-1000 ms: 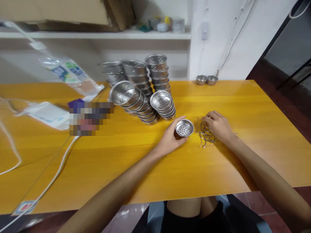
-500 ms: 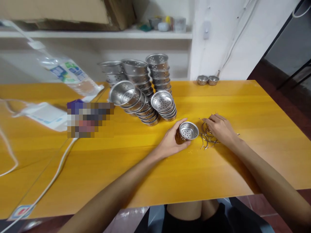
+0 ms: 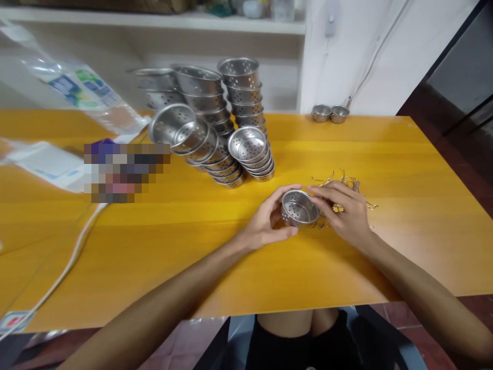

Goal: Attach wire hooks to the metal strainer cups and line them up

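My left hand [image 3: 265, 218] is curled round a small perforated metal cup [image 3: 300, 206], its mouth tipped upward and its holed bottom showing inside. Thumb and fingers grip the cup's left side. At the cup's right rim my right hand [image 3: 344, 210] has its fingertips pinched together; what lies between them is too small to make out. Partly covered by that hand, a loose pile of thin curved metal wires [image 3: 350, 182] lies on the yellow table [image 3: 246, 285].
Tall leaning stacks of perforated cups [image 3: 246, 146] stand beyond my left hand. Two small metal cups [image 3: 321, 113] sit at the table's back edge by the wall. To the left are a plastic bottle [image 3: 90, 92], a white power strip [image 3: 48, 164] and a white cable [image 3: 73, 264].
My right hand has moved left from the wire pile to the cup's rim, its fingers now pinched. My left hand keeps hold of the cup. The camera view has tilted down a little.
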